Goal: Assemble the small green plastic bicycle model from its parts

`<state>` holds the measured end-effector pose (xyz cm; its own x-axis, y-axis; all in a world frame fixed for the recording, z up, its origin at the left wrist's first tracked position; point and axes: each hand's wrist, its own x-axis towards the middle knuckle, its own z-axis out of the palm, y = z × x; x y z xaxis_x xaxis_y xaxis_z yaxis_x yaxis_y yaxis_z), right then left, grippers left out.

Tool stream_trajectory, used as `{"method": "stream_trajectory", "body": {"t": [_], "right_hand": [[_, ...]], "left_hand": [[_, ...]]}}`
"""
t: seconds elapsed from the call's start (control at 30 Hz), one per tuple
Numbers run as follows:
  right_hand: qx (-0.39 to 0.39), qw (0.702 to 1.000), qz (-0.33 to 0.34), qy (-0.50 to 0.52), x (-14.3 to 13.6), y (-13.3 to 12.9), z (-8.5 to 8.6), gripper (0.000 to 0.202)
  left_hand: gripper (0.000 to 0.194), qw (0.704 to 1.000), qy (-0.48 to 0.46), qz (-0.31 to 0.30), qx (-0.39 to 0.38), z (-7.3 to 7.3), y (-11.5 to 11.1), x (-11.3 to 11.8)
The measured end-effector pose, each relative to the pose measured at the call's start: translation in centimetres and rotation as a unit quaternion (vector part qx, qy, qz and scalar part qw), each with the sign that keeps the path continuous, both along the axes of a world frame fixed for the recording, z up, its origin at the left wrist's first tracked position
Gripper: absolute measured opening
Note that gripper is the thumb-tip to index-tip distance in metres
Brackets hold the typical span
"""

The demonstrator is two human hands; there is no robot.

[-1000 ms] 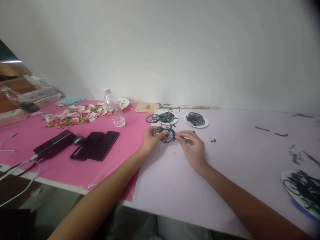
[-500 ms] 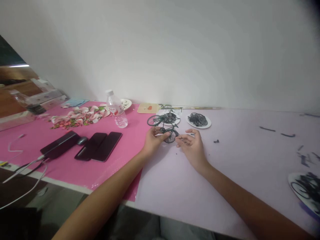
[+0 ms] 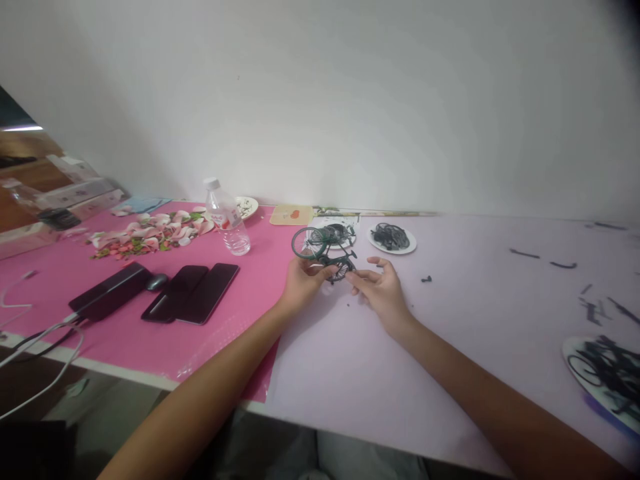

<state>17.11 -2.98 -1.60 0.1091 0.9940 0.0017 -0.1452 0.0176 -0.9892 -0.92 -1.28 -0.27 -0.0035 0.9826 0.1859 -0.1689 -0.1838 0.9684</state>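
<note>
A small dark green model bicycle [image 3: 336,261] is held up over the table, near the seam between the pink and pale covers. My left hand [image 3: 304,283] pinches it by the wheel nearer me; its other wheel sticks out up and to the left. The thumb and index finger of my right hand [image 3: 379,288] are pressed together at the right edge of the near wheel. Whatever small piece they may hold is too small to make out. Behind the bicycle lies a white plate [image 3: 356,241] of dark parts, with a second plate [image 3: 414,248] to its right.
A water bottle [image 3: 229,223], petals [image 3: 150,233], two phones [image 3: 207,293], a mouse [image 3: 157,282] and a black power bank [image 3: 111,291] with cables are on the left. Loose dark parts [image 3: 563,265] and a plate [image 3: 570,353] of bicycle pieces lie at the right. A wall stands behind.
The bicycle has tilted in my left hand, its far wheel now showing rounder. My right fingertips have moved in against the near wheel. The whole view has shifted slightly.
</note>
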Motion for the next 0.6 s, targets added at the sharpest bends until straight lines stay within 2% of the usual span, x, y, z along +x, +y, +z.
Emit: {"method": "stream_trajectory", "body": {"t": [0.2,0.37,0.6], "right_hand": [[-0.019,1.000,-0.009,0.006,-0.08,0.02,0.17,0.081],[-0.024,1.000,-0.011,0.010,-0.13,-0.09,0.47,0.078],[-0.053,0.998,-0.006,0.013,0.08,0.08,0.51,0.072]], "left_hand": [[0.042,0.999,0.010,-0.013,0.032,-0.07,0.05,-0.03],[0.041,0.999,0.016,-0.004,0.030,-0.36,0.27,-0.13],[0.040,0.998,0.037,-0.020,0.050,-0.03,-0.04,-0.04]]}}
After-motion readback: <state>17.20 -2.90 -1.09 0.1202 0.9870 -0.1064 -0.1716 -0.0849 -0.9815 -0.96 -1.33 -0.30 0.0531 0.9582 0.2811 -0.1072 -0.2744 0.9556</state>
